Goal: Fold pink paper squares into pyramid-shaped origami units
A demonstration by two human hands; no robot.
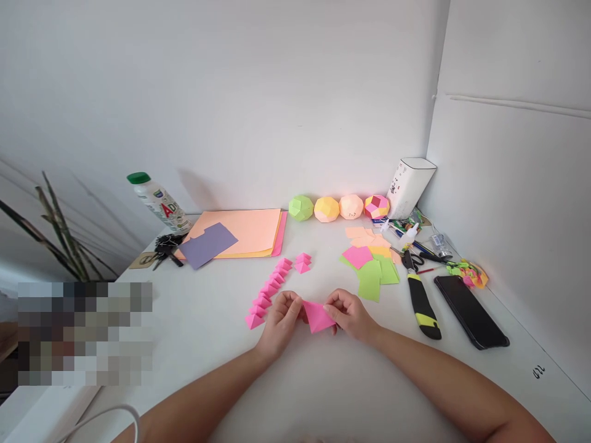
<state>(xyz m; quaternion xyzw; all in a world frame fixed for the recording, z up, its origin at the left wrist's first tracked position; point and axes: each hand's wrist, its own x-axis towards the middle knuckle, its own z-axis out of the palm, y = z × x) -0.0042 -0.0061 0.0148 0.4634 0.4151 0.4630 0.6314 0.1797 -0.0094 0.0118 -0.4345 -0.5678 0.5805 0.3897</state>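
A pink piece of paper [318, 317], folded to a point at the bottom, is held up between both hands just above the white table. My left hand [282, 319] pinches its left corner between thumb and fingers. At its right edge, my right hand [349, 314] grips it with the thumb on top; some fingers are hidden behind the paper. Beside my left hand runs a slanting row of several folded pink paper pieces [269, 289]. A little apart from that row sit a few more pink folded pieces [303, 263].
Loose green sheets [369, 280] lie right of centre. Four-coloured paper balls, including a green ball [301, 208], line the wall. A utility knife [422, 307] and black phone [471, 312] lie at right. Large orange sheets [249, 227], a purple sheet [209, 245] and a bottle [161, 203] stand left.
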